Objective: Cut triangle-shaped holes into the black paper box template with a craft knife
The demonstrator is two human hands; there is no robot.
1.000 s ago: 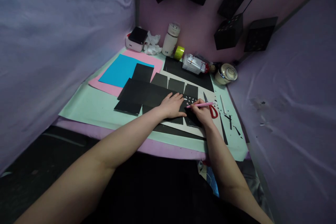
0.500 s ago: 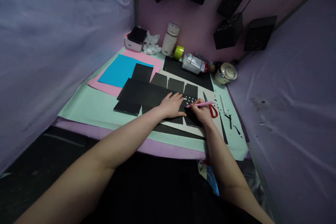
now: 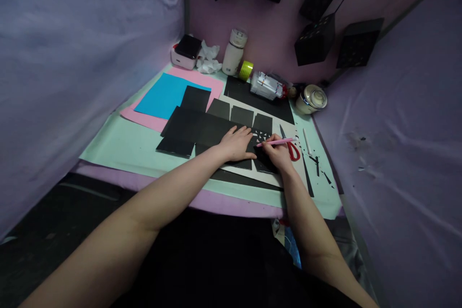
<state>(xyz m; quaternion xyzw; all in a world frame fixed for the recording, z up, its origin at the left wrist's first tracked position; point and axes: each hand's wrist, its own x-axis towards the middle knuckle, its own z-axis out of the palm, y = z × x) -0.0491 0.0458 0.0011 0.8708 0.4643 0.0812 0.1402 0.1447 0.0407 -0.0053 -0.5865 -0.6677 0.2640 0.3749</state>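
Note:
My left hand (image 3: 236,145) lies flat with fingers spread, pressing on a black card box template (image 3: 197,125) with flaps. In my right hand (image 3: 277,150) is a slim pink craft knife (image 3: 279,142), held like a pen. Its tip meets the card just right of my left hand, though the blade is too small to make out. Beside the tip is a patch of small triangular cut-outs (image 3: 260,135) with pale showing through. Red-handled scissors (image 3: 294,152) lie right of my right hand, partly behind the knife.
Blue sheet (image 3: 159,96) and pink sheet (image 3: 144,122) lie left. A white pen-like tool (image 3: 307,141) and black scraps (image 3: 317,166) are at right. Along the back stand a white bottle (image 3: 234,55), yellow tape roll (image 3: 246,70) and lidded jar (image 3: 311,99). Black boxes (image 3: 315,38) hang above.
Both hands stay in nearly the same place, the knife tip still at the card. The whole view has shifted very slightly.

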